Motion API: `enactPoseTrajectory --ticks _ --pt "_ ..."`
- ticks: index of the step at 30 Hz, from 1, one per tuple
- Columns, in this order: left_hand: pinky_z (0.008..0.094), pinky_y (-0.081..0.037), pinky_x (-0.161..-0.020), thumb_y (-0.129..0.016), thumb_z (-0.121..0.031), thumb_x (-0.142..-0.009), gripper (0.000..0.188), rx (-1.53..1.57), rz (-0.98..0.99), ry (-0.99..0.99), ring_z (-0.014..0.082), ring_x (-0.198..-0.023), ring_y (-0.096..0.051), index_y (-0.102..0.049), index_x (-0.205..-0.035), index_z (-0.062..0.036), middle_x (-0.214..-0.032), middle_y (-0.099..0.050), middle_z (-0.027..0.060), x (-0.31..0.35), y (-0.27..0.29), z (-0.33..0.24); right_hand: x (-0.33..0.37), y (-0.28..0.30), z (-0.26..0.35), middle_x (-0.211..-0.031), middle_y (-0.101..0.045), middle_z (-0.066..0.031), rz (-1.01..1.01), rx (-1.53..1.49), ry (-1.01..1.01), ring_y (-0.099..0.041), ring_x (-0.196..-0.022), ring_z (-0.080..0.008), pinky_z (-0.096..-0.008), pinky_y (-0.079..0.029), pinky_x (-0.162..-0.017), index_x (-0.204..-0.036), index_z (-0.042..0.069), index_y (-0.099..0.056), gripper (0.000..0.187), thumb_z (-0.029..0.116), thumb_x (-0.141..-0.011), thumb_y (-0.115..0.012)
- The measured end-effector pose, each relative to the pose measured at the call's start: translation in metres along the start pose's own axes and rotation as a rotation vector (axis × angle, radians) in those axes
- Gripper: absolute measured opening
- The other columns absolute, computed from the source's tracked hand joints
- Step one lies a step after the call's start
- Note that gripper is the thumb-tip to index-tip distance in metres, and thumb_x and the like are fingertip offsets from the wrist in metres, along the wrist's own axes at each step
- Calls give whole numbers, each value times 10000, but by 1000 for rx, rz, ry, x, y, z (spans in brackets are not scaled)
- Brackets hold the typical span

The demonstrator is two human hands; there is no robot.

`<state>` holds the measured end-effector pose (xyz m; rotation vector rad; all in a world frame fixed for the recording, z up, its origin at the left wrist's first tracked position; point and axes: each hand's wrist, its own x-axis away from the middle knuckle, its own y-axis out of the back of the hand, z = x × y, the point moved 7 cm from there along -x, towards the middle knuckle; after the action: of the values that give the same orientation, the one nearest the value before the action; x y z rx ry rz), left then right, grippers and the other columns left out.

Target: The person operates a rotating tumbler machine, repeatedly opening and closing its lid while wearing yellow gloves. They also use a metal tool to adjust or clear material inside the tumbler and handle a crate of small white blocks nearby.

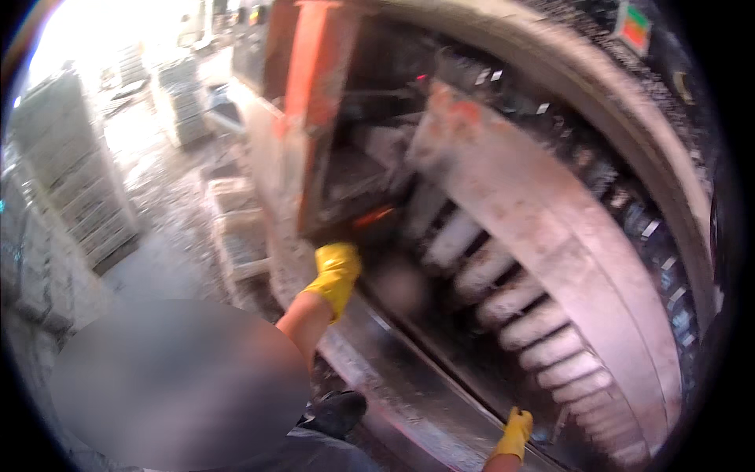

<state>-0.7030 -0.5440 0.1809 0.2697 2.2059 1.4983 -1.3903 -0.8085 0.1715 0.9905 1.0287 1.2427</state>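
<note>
My left hand (338, 271), in a yellow rubber glove, reaches over the long metal side ledge (393, 338), close to the foot of an orange-and-grey upright post (309, 102). Its fingers are hidden and blurred, so I cannot tell what it touches. At the lower right, my right hand (515, 435) wears a matching yellow glove. Its fingers look curled together beside the ledge's inner edge; anything in them is too small to make out. Past the ledge is a dark channel with a row of pale rollers (527, 322).
A broad, worn metal guard (543, 197) curves above the rollers. Beyond it runs a curved beam (613, 94). Stacks of grey blocks or crates (75, 165) stand at the left on a pale, dusty floor (157, 169). A large smeared patch covers the lower left.
</note>
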Motion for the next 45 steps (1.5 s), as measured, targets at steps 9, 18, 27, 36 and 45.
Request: enactPoseTrajectory --ticks 9,18,27,36,45 --pt "473 -581 -782 -669 -370 -840 275 41 -17 -25 349 -929 -759 -830 -881 -151 -944 -794 115 0 11 -16 -52 -20 -40 -1324 -665 -219 162 -171 -173 -727 -1068 -357 -433 -682 -694 -1331 -25 -641 601 440 -956 -701" --pt "480 -582 -833 -690 -390 -858 313 29 13 -13 381 -971 -745 -827 -935 -119 -981 -785 150 3 15 -17 -42 -3 -14 -1420 -623 -206 241 -76 -215 -694 -1140 -377 -454 -661 -834 -1381 -7 -628 649 449 -929 -724" --pt "493 -585 -842 -608 -452 -955 389 -43 20 -96 364 -1008 -749 -837 -977 -139 -1043 -789 149 15 25 -11 -11 10 -22 -1358 -680 -228 165 210 -56 -671 -1228 -401 -482 -508 -1047 -1370 56 -671 688 591 -940 -626" --pt "524 -559 -879 -642 -472 -913 418 -55 41 -137 397 -1026 -718 -782 -1017 -92 -1050 -769 175 12 15 -14 -8 4 -34 -1230 -748 -194 253 43 -224 -794 -791 -292 -403 -572 -889 -1391 41 -644 674 537 -935 -621" --pt "514 -548 -866 -685 -512 -912 429 -62 102 -97 406 -1016 -717 -760 -1049 -112 -1041 -768 178 9 3 -8 -4 7 -24 -1235 -743 -203 272 -47 -266 -796 -788 -295 -389 -588 -839 -1410 29 -631 674 508 -935 -631"
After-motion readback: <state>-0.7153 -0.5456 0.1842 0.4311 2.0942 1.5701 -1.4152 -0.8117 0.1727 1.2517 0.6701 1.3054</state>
